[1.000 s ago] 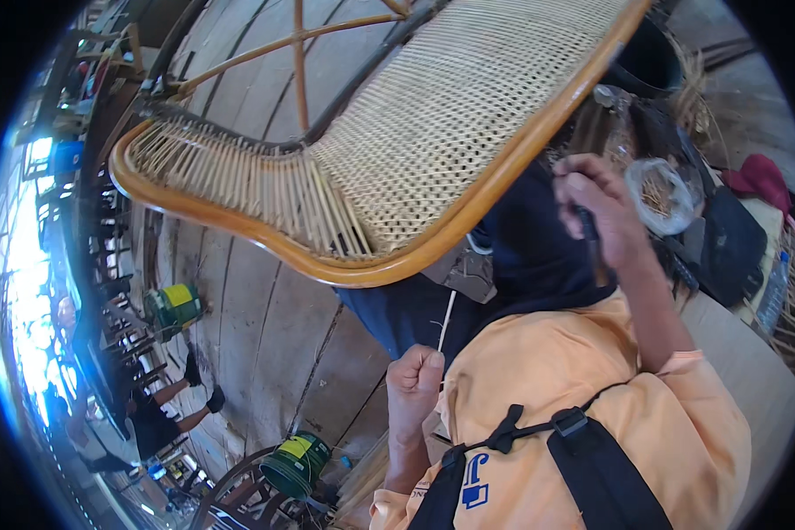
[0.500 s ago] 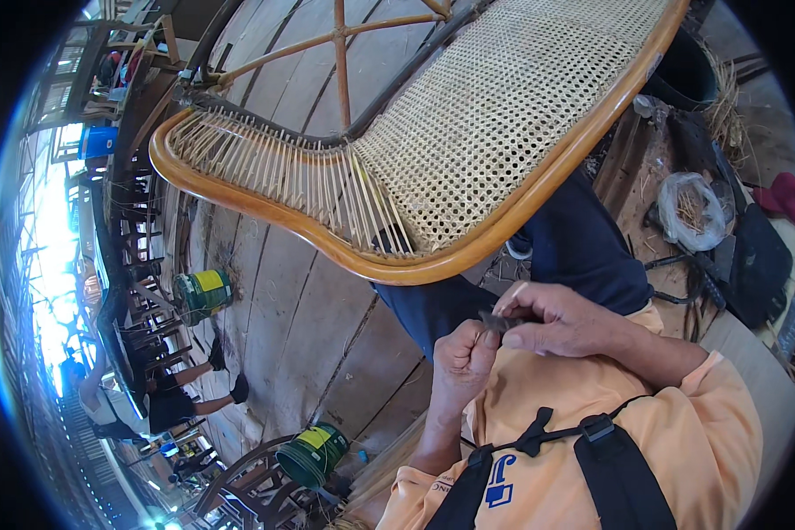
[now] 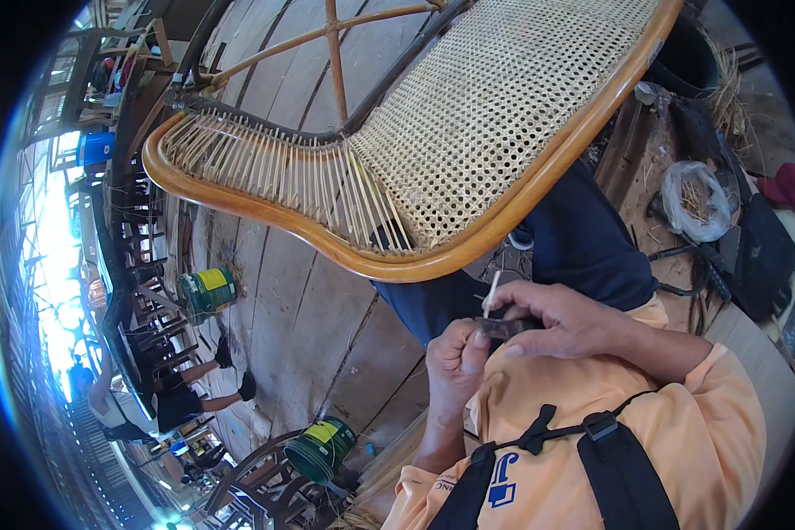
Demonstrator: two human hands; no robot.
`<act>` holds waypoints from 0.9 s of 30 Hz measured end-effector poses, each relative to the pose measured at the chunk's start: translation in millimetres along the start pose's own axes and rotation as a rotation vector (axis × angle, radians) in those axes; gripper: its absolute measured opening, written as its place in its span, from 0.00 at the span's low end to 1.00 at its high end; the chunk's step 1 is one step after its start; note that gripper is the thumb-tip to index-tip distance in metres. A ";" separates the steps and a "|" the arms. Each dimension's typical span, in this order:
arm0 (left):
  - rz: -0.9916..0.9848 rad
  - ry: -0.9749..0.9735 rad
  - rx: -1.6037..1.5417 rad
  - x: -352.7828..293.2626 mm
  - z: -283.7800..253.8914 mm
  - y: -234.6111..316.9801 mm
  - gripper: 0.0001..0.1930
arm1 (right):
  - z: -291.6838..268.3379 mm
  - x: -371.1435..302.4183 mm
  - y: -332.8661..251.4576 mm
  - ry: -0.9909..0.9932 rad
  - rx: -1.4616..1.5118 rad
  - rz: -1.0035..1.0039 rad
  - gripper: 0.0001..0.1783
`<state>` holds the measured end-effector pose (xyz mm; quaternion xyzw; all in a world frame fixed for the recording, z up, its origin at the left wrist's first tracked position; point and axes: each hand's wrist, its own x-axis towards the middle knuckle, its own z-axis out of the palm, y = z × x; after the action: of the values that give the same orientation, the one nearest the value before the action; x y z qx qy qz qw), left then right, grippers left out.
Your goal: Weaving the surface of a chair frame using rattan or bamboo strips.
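Note:
Over my lap, my left hand (image 3: 458,358) is closed round the near end of a small dark, flat piece (image 3: 501,329); its kind is too small to make out. My right hand (image 3: 561,320) is bent over the other end of it. Between my right thumb and fingers a short, pale cane peg (image 3: 493,291) stands upright. Beyond my hands, a chair frame of glossy bent wood (image 3: 389,267) lies across my knees. Woven cane webbing (image 3: 495,115) covers its right part. On the left part, loose pale cane strands (image 3: 283,172) run side by side, unwoven.
A plastic bag of cane scraps (image 3: 696,201) sits at right beside dark tools and a bundle of straw (image 3: 731,106). Two green buckets (image 3: 320,449) stand on the plank floor at left. Another person (image 3: 172,402) works at the far left among chair frames.
The pale peg in my right fingers has swung upright and shows more. The dark piece has turned flatter between my hands. My view has shifted slightly.

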<state>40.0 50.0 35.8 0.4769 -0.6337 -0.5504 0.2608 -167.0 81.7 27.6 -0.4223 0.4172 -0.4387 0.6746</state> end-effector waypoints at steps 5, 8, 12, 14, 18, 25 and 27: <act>0.079 -0.071 0.061 12.6 7.4 17.7 0.08 | 4.6 5.2 4.5 -0.010 0.109 -0.119 0.15; 0.092 -0.157 0.125 14.5 2.8 16.5 0.09 | -4.9 0.6 -12.6 0.017 0.358 0.153 0.13; 0.005 -0.256 0.079 5.8 -10.6 12.1 0.12 | -56.6 -27.4 3.0 0.485 0.371 0.110 0.11; -0.064 -0.245 0.088 5.3 -14.3 10.1 0.11 | -102.3 -58.5 30.5 0.819 0.180 0.095 0.11; -0.172 -0.189 0.139 17.7 -1.7 8.5 0.08 | -140.2 -127.2 115.5 0.946 -0.736 0.453 0.18; -0.016 -0.209 0.024 43.4 38.6 26.7 0.09 | -98.1 -191.4 140.6 1.033 -0.876 0.532 0.11; 0.058 -0.188 0.007 49.0 46.9 31.8 0.09 | -94.5 -164.9 108.6 1.110 -0.699 0.344 0.10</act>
<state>-30.2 25.4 44.3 0.4054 -0.6710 -0.5826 0.2143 -273.3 246.2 -70.1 -0.2556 0.8803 -0.3161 0.2445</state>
